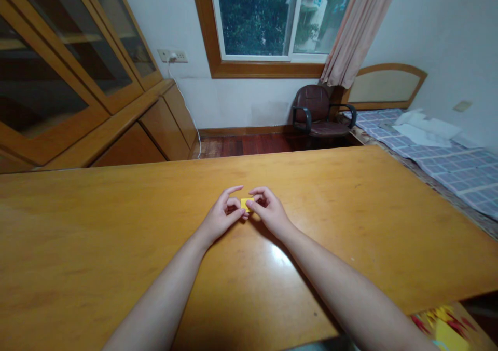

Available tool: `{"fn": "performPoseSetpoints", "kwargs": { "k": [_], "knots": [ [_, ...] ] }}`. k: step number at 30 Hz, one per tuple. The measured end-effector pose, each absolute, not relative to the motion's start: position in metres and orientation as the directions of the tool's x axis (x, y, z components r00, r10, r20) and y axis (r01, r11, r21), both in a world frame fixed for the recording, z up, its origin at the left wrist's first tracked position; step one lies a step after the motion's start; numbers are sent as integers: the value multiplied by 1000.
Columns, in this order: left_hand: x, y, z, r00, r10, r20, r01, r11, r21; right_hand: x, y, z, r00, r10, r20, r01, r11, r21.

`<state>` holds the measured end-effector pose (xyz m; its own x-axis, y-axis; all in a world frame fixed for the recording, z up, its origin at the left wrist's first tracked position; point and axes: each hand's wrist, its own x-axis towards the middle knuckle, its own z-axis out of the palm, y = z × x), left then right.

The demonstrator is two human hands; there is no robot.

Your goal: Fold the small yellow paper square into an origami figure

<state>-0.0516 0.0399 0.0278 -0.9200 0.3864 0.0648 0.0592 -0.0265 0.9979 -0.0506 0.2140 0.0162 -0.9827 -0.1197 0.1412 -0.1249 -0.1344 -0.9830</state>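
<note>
A small yellow piece of folded paper (245, 202) is held up between both hands, just above the wooden table (116, 247). My left hand (223, 212) pinches its left lower edge with thumb and fingers, the index finger stretched out above. From the right, my right hand (271, 211) presses its thumb on the paper's front face, with the other fingers curled behind. The fingertips hide part of the paper's edges.
Yellow and red paper pieces (447, 325) lie on a lower surface at the bottom right. Beyond the table stand a brown armchair (313, 107), a bed with a checked sheet (447, 159), and a wooden cabinet (128, 148) at left.
</note>
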Motion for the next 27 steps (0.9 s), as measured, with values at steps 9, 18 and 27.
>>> {"fn": "performPoseSetpoints", "kwargs": {
  "k": [9,18,27],
  "knots": [
    [-52,40,26,-915,390,100,105,-8,994,-52,213,19,-986,-122,114,-89,-194,-977],
    [-52,38,26,-897,423,126,119,-43,992,-51,213,20,-987,-96,130,-111,-182,-977],
    [-52,39,26,-912,399,99,95,-28,995,-50,213,18,-986,-78,149,-138,-128,-982]
  ]
}}
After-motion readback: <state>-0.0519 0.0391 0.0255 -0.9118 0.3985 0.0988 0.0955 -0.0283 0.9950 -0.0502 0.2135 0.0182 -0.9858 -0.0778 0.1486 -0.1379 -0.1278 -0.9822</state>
